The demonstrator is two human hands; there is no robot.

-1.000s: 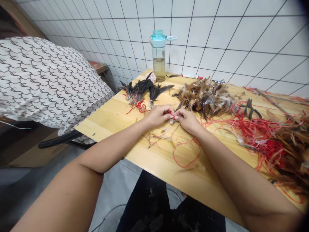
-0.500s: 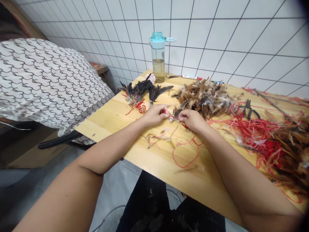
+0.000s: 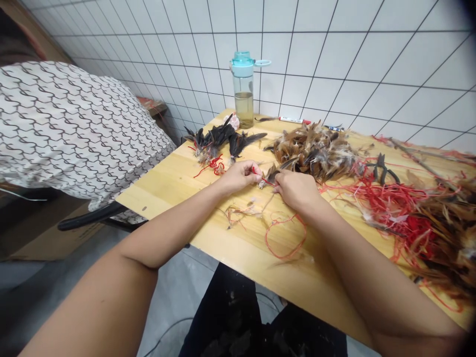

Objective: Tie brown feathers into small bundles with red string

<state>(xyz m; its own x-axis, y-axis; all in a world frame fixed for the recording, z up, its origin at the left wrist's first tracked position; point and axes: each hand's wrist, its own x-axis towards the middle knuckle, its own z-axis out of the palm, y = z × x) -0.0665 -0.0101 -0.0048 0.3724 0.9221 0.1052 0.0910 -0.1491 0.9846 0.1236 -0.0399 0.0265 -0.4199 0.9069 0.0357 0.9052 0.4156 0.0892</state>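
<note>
My left hand [image 3: 241, 177] is closed in a pinch on a red string [image 3: 267, 182], whose short end pokes up between thumb and finger. The string runs across to my right hand [image 3: 297, 189], which is closed with its fingertips on it. Between the hands, just above the table, lies a small feather bundle [image 3: 274, 175] with pale quill ends, partly hidden by the right fingers. A loose loop of red string [image 3: 266, 242] rests on the table below my right hand, beside scattered feather scraps [image 3: 238, 212].
Behind my hands lie dark feather bundles [image 3: 219, 136] and a brown feather pile [image 3: 312, 148]. A water bottle [image 3: 244, 99] and a marker [image 3: 292, 120] stand near the tiled wall. To the right are pliers [image 3: 381, 168], tangled red strings [image 3: 394, 203] and more feathers [image 3: 453, 233].
My right hand has turned over, its back now facing up more, and its fingers have shifted on the string. My left hand stays almost in place.
</note>
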